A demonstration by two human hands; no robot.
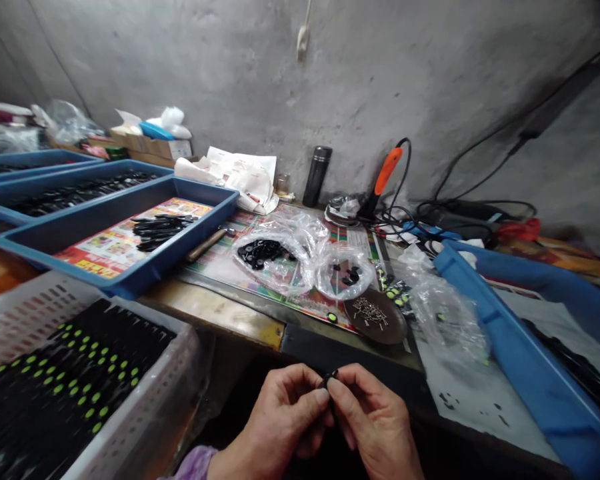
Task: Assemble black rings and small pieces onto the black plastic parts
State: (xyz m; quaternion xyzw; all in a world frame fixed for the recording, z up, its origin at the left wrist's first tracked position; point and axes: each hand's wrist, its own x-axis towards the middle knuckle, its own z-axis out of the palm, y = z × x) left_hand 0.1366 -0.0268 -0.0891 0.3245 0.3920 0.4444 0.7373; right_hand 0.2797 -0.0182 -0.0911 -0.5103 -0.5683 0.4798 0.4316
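Observation:
My left hand (280, 417) and my right hand (375, 420) meet low in the view, just off the near bench edge. Their fingertips pinch a small black plastic part (330, 381), which is mostly hidden by my fingers. Ahead of my hands, a round dark dish (390, 327) holds small metal pieces. Beyond it lie clear plastic bags of black parts (280, 263). To my left, a white slotted plastic crate (145, 320) holds rows of black strips with green dots.
Blue trays of black pieces (130, 180) fill the bench's left side, and another blue tray (530, 360) stands at right. A wooden-handled tool (205, 245), black flask (317, 177), orange-handled soldering iron (387, 170), cables and papers lie near the concrete wall.

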